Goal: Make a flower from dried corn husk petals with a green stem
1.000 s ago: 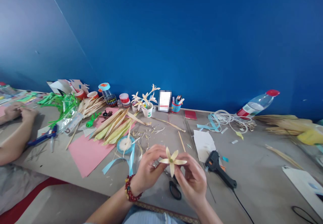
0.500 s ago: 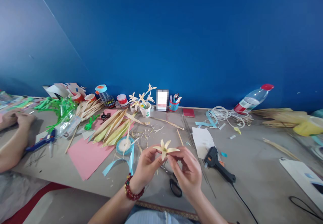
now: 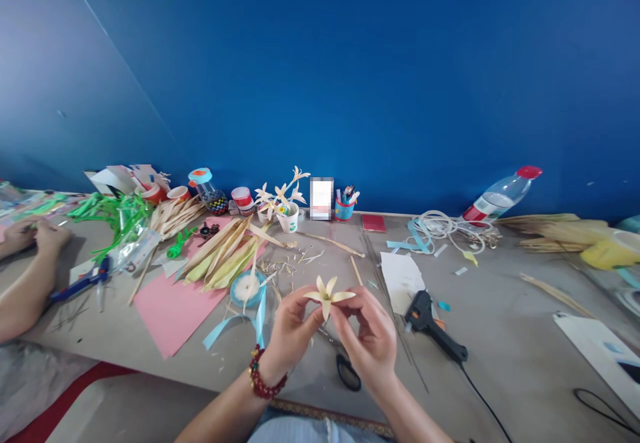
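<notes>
Between my two hands, above the table, is a pale husk flower (image 3: 327, 294) with several pointed petals spread out. My left hand (image 3: 295, 323), with a red bead bracelet (image 3: 265, 376) at the wrist, pinches the flower's left side. On the other side my right hand (image 3: 369, 333) grips it with thumb and forefinger. The flower's underside and any stem are hidden by the fingers. Black-handled scissors (image 3: 349, 372) lie on the table beneath my hands, partly covered by them. A black glue gun (image 3: 434, 326) rests to the right of my right hand.
Dried corn husks (image 3: 223, 256) and pink paper (image 3: 180, 313) lie to the left, near a blue ribbon roll (image 3: 247, 288). Similar flowers stand in a white cup (image 3: 289, 220) at the back. A tilted bottle (image 3: 500, 196) leans right. At far left, another person's hands (image 3: 50, 236) work.
My hands still hold the flower in nearly the same place; its petals have turned slightly. At far left, the other person's hands have shifted a little.
</notes>
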